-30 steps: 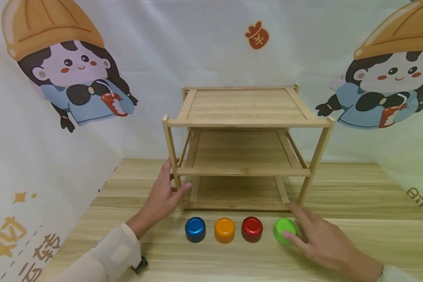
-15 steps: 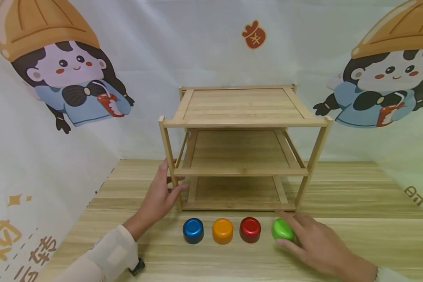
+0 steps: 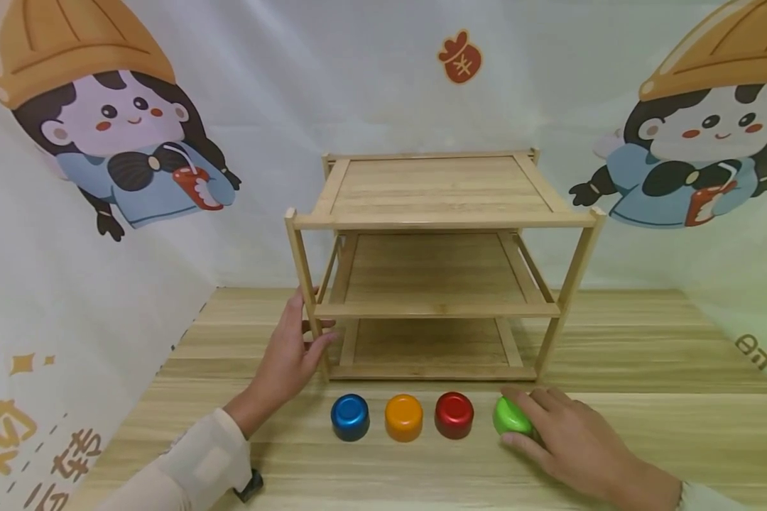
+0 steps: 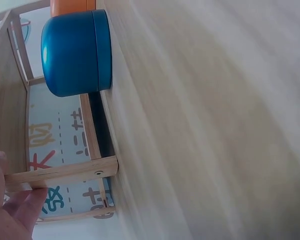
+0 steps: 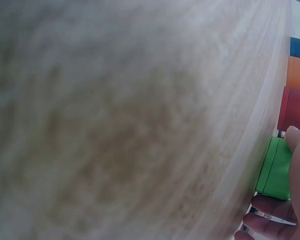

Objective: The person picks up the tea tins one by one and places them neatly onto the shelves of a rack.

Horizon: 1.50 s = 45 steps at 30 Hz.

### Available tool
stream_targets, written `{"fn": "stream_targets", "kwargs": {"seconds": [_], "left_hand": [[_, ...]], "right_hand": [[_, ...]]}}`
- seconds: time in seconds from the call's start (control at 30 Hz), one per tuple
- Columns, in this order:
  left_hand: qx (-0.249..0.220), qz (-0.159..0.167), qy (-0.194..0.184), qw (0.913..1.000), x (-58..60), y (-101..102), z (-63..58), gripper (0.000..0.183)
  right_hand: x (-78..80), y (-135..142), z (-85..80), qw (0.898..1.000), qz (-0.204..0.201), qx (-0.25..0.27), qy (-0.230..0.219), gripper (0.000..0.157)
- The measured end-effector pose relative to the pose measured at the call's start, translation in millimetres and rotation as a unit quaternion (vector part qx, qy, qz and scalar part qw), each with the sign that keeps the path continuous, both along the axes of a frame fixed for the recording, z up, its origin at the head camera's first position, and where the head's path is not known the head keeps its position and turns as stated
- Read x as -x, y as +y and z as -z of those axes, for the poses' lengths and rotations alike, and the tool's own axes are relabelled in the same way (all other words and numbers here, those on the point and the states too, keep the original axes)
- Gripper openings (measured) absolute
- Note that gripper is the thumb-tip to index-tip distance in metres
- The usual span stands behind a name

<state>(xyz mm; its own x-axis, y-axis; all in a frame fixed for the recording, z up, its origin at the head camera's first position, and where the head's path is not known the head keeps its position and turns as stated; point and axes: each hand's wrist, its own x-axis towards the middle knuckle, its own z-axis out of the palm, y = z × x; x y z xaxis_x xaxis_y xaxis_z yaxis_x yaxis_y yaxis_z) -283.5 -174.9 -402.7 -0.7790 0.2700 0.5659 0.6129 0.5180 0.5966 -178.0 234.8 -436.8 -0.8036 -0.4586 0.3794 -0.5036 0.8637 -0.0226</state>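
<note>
A wooden shelf rack (image 3: 434, 310) with three tiers stands on the table. My left hand (image 3: 287, 355) holds its front left leg, thumb in front and fingers behind, as the left wrist view shows at the leg (image 4: 65, 173). In front of the rack, small round tins stand in a row: blue (image 3: 350, 417), orange (image 3: 403, 417), red (image 3: 454, 415) and green (image 3: 510, 416). My right hand (image 3: 569, 440) grips the green tin, which rests on the table, its thumb on the near side and its fingers on the far side. The hand covers the tin's right part.
A wood-grain table (image 3: 371, 475) lies under everything. Behind and at both sides hangs a pale cloth (image 3: 383, 85) printed with cartoon figures. Below the left sleeve (image 3: 185, 461) a small black object (image 3: 251, 486) shows at the wrist.
My right hand has shifted slightly left and its fingers have drawn in round the green tin. My left hand stays at the rack's leg. The head view has turned a little.
</note>
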Motion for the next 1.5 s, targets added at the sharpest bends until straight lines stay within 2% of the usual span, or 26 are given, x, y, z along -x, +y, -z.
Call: {"fn": "stream_targets", "kwargs": {"seconds": [0.3,0.7,1.07,1.5], "left_hand": [[-0.005,-0.003,0.004,1.0000,-0.5,1,0.0,0.078],[-0.006,-0.002,-0.004,1.0000,-1.2,3,-0.3,0.077],[-0.011,0.001,0.006,0.9999,-0.7,3,1.1,0.078],[-0.009,-0.007,-0.001,0.9999,-0.5,4,1.0,0.076]], "right_hand": [[1.8,0,1.7,1.000,-0.006,0.013,0.023,0.053],[1.6,1,0.0,0.999,-0.006,0.047,0.019,0.041],[0.7,1,-19.9,0.998,0.012,0.043,0.045,0.051],[-8.7,3,-29.6,0.995,-0.021,0.027,0.095,0.049]]}}
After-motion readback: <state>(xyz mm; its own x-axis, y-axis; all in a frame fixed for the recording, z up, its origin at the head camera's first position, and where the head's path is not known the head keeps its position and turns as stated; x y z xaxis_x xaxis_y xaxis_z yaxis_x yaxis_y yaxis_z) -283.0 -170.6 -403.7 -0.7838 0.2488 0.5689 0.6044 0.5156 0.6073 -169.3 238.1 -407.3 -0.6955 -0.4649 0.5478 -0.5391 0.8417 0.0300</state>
